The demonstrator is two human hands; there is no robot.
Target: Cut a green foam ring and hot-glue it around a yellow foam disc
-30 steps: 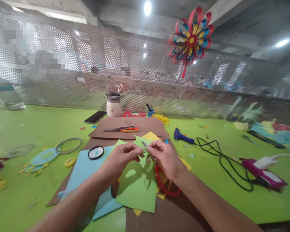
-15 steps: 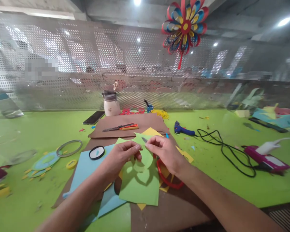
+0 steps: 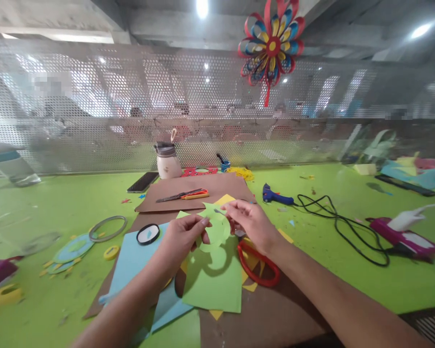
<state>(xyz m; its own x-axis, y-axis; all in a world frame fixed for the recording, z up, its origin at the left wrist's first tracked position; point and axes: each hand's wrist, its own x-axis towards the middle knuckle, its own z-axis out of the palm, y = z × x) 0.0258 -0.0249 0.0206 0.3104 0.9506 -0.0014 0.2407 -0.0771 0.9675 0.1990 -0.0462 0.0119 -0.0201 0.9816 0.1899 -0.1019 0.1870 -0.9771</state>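
My left hand [image 3: 190,229] pinches the left edge of a round light-green paper cut-out [image 3: 218,233], held above the table. At the cut-out's upper right, my right hand [image 3: 248,220] has its thumb and fingers closed on a small grey pointed piece [image 3: 218,210]; most of it is hidden by the fingers. Below the cut-out lies a green paper sheet [image 3: 212,290], with the cut-out's shadow on it. A pair of scissors' red handle [image 3: 260,268] rests under my right wrist, its other end hidden. Yellow paper pieces [image 3: 253,287] stick out around the sheet.
Orange-handled scissors [image 3: 184,195] lie on brown card [image 3: 224,186] behind my hands. Blue paper [image 3: 125,263] and a black-rimmed disc [image 3: 148,234] are left. A blue glue gun [image 3: 277,195] and its black cable reach right to a purple power strip [image 3: 402,237]. A bottle [image 3: 167,162] stands behind.
The right fingers have lifted slightly and moved right, uncovering more of the green cut-out, which now faces me more fully. The whole view has shifted slightly.
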